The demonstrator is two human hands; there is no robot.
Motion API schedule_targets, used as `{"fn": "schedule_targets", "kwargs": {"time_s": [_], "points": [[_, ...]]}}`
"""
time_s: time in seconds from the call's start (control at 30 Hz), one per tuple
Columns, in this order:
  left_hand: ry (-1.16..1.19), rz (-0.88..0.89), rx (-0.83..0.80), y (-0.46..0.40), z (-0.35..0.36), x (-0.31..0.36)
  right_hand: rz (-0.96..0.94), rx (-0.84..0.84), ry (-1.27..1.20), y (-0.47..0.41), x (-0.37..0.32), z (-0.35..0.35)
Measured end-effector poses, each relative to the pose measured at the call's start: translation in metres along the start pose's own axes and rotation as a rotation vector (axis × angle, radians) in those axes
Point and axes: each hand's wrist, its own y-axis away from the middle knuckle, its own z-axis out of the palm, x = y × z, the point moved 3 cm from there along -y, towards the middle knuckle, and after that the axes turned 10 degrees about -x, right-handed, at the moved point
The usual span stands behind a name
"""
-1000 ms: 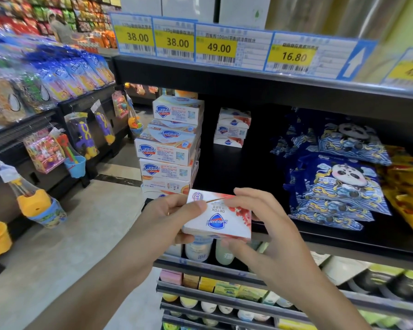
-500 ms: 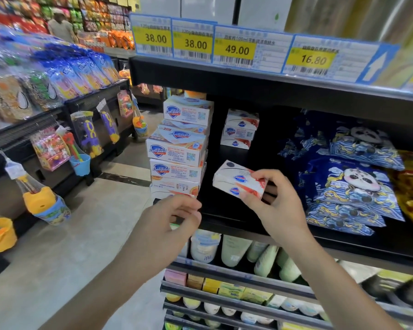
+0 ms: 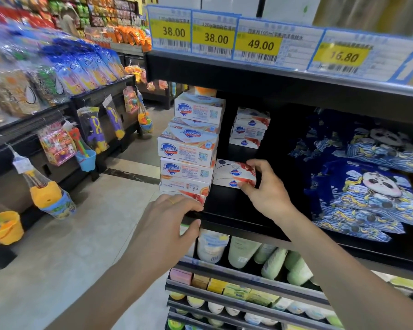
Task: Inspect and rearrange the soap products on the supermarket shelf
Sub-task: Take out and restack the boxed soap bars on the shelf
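Right hand (image 3: pixel 267 189) pinches a soap box (image 3: pixel 234 173) by its right end, thumb below, fingers on top; box sits on the black shelf (image 3: pixel 236 210) just beside the tall soap stack (image 3: pixel 188 151). Left hand (image 3: pixel 169 220) holds nothing, fingers loosely curled at the shelf lip near the stack's base. Box judged light, stiff carton, slightly slick; grip by short ends. Panda packs (image 3: pixel 372 186) to the right; supermarket aisle, grey floor (image 3: pixel 57 258).

Right hand (image 3: pixel 268 190) gripping soap box (image 3: pixel 234 173) beside soap stack (image 3: pixel 188 151)
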Motion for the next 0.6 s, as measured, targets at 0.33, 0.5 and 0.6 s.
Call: {"fn": "schedule_targets", "kwargs": {"time_s": [0.33, 0.5, 0.6], "points": [[-0.016, 0.014, 0.010, -0.015, -0.002, -0.015, 0.106, 0.107, 0.010, -0.033, -0.004, -0.021], [-0.031, 0.015, -0.009, -0.016, -0.003, -0.019, 0.151, 0.239, 0.003, -0.074, -0.009, -0.036], [-0.038, 0.003, -0.023, -0.017, -0.004, -0.020, 0.209, 0.284, 0.084, -0.100, -0.013, -0.039]]}}
